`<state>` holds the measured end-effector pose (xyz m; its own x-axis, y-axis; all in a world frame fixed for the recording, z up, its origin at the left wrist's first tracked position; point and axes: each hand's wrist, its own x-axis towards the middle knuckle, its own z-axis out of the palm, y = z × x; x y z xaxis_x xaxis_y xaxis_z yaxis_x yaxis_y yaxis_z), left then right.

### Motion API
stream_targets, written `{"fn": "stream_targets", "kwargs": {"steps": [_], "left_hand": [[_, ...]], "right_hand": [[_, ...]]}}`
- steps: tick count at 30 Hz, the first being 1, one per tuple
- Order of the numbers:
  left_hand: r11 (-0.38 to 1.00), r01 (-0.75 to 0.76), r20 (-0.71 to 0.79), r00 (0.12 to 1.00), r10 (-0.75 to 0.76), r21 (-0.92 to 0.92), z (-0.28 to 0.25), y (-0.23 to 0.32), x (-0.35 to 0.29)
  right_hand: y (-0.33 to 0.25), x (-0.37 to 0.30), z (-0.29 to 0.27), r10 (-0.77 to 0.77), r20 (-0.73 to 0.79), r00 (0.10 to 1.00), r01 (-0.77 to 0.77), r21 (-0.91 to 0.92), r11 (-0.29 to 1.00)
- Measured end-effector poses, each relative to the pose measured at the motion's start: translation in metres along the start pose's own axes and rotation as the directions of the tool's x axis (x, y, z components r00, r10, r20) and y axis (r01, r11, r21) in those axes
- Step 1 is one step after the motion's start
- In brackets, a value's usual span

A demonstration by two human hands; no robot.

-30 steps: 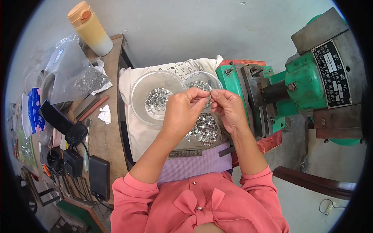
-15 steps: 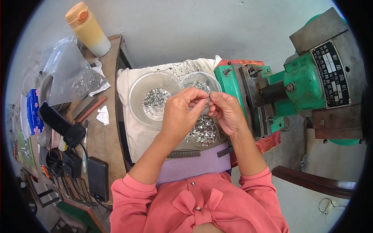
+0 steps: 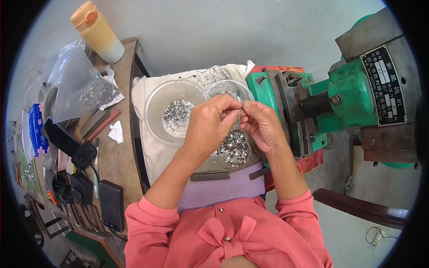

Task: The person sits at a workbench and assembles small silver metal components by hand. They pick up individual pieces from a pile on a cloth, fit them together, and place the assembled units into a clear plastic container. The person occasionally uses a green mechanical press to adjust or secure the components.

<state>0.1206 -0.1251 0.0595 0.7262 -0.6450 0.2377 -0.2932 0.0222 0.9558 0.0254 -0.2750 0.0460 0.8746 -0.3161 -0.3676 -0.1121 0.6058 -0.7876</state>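
Observation:
My left hand [image 3: 211, 119] and my right hand [image 3: 263, 124] meet fingertip to fingertip over the cloth-covered surface. Both are closed in a pinch, thumbs against forefingers, on something too small to make out. Beside my left hand stands a large clear plastic tub [image 3: 154, 129] with small shiny metal pieces [image 3: 177, 114] at its bottom. A smaller clear container [image 3: 243, 86], also with metal pieces in it, is partly hidden behind my fingers. Under my hands a loose pile of small silvery pieces [image 3: 233, 149] lies on a dark cloth.
A green press machine [image 3: 351, 96] stands close on the right. A dark ridged metal strip [image 3: 210, 176] lies in front of the pile, near a purple mat [image 3: 219, 192]. The wooden table [image 3: 114, 156] at left holds a yellow bottle [image 3: 99, 33], a plastic bag [image 3: 96, 91] and a black power bank [image 3: 111, 205].
My hands stay pinched together at nearly the same spot, with only slight finger movement. The whole view has shifted a little.

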Motion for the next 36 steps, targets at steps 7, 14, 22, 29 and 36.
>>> {"fn": "stream_targets", "kwargs": {"steps": [7,14,22,29,36], "left_hand": [[0.999,-0.01,-0.013,1.0,0.011,0.046,-0.003,-0.002,0.005],[0.984,-0.075,-0.05,0.995,0.084,0.164,-0.008,-0.001,-0.016],[0.966,-0.085,-0.095,0.989,0.111,0.243,-0.037,0.003,-0.097],[0.902,0.09,-0.011,0.996,-0.094,0.422,-0.044,-0.012,-0.156],[0.851,0.025,0.099,0.991,-0.09,0.524,-0.038,-0.026,-0.165]], "right_hand": [[0.001,0.001,0.007,-0.093,-0.048,0.995,0.086,-0.129,0.988],[0.007,-0.003,0.008,-0.249,-0.116,0.962,0.18,-0.418,0.89],[0.044,-0.052,0.008,-0.206,-0.054,0.977,0.134,-0.595,0.793],[0.085,-0.062,0.02,-0.429,0.41,0.805,0.519,-0.837,0.173],[0.1,-0.06,0.021,-0.4,0.606,0.688,0.596,-0.786,-0.166]]}}
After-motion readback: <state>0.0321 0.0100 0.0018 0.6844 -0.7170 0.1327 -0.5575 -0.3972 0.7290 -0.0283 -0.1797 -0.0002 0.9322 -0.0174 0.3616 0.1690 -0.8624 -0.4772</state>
